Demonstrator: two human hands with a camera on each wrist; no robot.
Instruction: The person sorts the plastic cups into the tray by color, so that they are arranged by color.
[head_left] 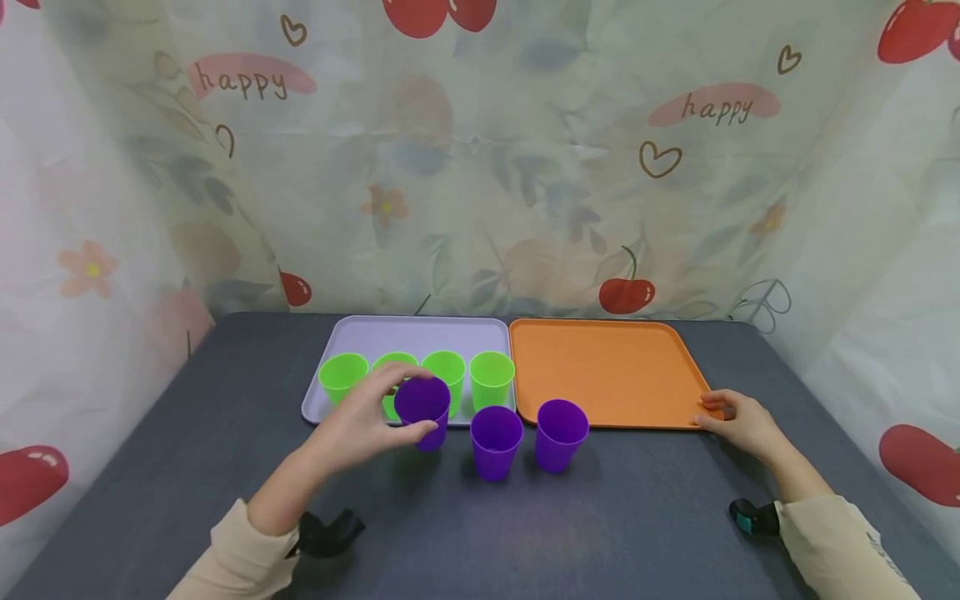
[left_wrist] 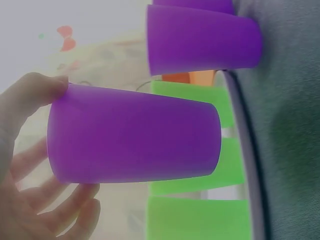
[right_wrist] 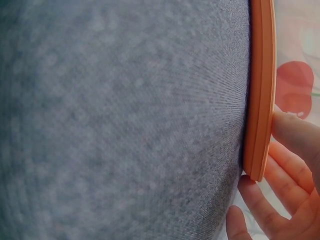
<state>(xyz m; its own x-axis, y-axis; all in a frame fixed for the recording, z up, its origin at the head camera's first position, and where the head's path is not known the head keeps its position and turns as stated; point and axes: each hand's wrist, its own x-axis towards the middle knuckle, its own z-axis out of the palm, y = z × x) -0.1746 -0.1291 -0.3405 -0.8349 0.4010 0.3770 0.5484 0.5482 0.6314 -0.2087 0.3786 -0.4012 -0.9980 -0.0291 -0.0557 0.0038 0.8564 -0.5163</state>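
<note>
We grasp a purple cup (head_left: 426,412) in our left hand (head_left: 362,422), before a lavender tray (head_left: 420,333), four green cups (head_left: 492,379) on it, two more purple cups (head_left: 494,450) at right, our right hand (head_left: 744,425) pinching an orange tray (head_left: 607,375) by its corner

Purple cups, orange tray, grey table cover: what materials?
Purple cups: probably plastic, matte; smooth, evenly coloured walls.
Orange tray: likely moulded plastic, low sheen; rounded corners, grooved rim.
Grey table cover: looks like fabric, dull; fine thread-like texture in the right wrist view.
</note>
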